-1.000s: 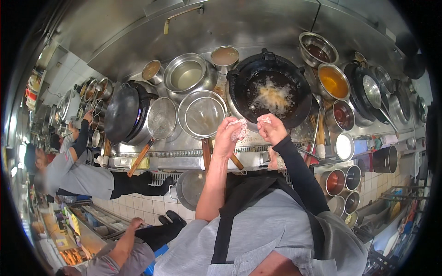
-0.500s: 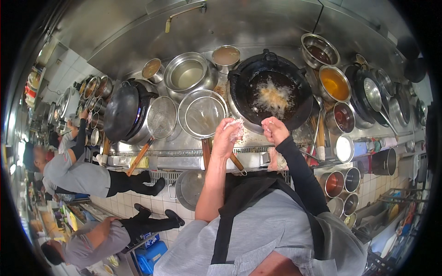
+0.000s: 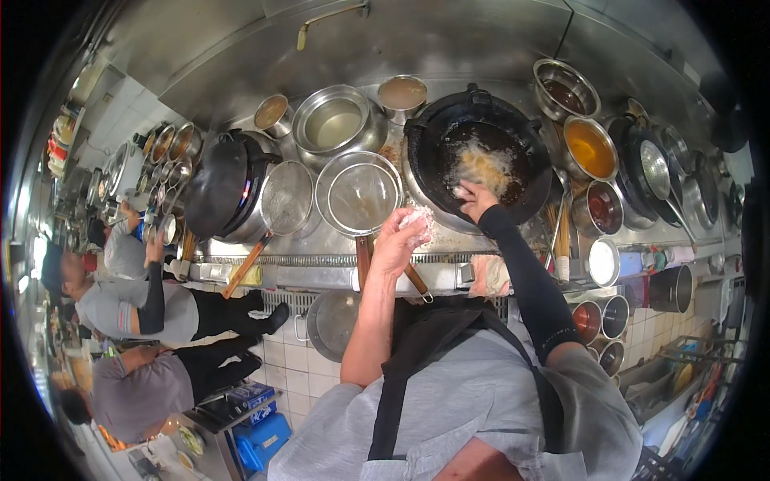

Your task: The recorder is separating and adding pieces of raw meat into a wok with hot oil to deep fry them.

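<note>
My left hand is raised in front of the stove edge, its fingers curled round a clump of pale, flour-coated food. Over the near rim of a large black wok, my right hand reaches in with fingers pinched. A small whitish piece shows at its fingertips, too small to name. Inside the wok, golden fried pieces sit in foaming dark oil. Left of the wok, a round wire strainer rests over a pot, close to my left hand.
Along the stove stand a steel pot of cloudy liquid, a second strainer, a black wok and a bowl of orange liquid. A perforated ladle lies at right. Two co-workers stand at left, another behind them.
My right hand has moved forward and down over the wok, away from my left hand. The left hand stays near its place, still holding the coated clump. Co-workers at left have shifted.
</note>
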`<state>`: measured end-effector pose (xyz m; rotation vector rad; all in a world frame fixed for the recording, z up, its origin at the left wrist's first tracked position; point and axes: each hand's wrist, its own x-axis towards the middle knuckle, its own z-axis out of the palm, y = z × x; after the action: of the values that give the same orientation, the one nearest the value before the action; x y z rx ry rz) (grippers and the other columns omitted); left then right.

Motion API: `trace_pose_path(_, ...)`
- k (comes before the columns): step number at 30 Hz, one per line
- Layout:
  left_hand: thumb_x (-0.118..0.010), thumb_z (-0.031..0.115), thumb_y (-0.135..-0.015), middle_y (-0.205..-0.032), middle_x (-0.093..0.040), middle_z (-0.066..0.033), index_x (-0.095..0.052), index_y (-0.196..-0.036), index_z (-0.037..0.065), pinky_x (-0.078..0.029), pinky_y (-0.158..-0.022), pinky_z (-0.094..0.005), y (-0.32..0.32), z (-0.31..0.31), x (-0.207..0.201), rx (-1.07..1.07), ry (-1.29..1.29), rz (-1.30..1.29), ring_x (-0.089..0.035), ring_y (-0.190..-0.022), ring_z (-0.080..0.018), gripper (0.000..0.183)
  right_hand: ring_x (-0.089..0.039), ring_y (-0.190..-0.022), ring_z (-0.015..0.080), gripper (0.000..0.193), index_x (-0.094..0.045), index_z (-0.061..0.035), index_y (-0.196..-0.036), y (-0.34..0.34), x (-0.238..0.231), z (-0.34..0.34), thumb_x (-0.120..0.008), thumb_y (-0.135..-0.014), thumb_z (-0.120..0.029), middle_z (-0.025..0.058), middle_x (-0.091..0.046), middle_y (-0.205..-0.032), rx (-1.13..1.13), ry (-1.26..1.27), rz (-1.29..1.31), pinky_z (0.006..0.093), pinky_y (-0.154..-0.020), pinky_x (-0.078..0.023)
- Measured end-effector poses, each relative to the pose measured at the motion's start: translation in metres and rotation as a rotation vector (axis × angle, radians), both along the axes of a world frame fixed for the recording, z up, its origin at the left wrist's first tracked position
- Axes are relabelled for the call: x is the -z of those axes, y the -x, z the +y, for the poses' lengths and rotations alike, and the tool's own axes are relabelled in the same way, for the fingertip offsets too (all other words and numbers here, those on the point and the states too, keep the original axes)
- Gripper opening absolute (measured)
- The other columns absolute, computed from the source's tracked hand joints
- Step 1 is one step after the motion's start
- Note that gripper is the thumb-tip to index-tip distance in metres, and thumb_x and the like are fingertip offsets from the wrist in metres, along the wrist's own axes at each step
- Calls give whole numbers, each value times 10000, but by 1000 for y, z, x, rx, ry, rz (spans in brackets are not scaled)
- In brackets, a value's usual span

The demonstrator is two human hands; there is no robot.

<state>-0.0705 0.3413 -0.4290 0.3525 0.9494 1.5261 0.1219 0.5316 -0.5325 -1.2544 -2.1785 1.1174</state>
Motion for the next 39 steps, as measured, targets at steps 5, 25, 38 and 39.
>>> trace_pose_path(5,-705,3,-897,-1061,-674,-63,-596,-1168,45,-581,-771,-321,-6,-1,2,1,-9,195,-663,-916,-149,296,-649,-1187,228,568,-470,2,-1468,34,-60,-51,-623,-922,-30,155,-604,-1364,51,854,801,306,-951,-538)
trace_pose_path(25,-610,155,-990,-1156,-667,-112,-532,-1339,8,-573,-731,-334,-14,-2,-11,271,-240,-239,-678,-975,-201,387,-667,-924,155,236,-641,8,-1214,-13,-100,-88,-629,-985,-49,91,-688,-1043,-186,1190,1146,266,-774,-550)
trace_pose_path(38,-573,189,-1029,-1196,-666,-110,-557,-1292,45,-610,-745,-366,-16,4,-4,183,-66,-198,-687,-972,-202,301,-642,-949,155,383,-633,34,-1265,-6,-126,-90,-696,-928,-136,66,-651,-1034,-116,410,526,275,-815,-521)
trace_pose_path(39,-601,155,-1012,-1163,-675,-108,-563,-1253,45,-617,-752,-362,-15,5,1,167,-80,-139,-694,-957,-200,268,-652,-987,188,440,-631,42,-1262,-4,-127,-95,-738,-887,-162,81,-653,-1012,-162,195,462,304,-829,-519)
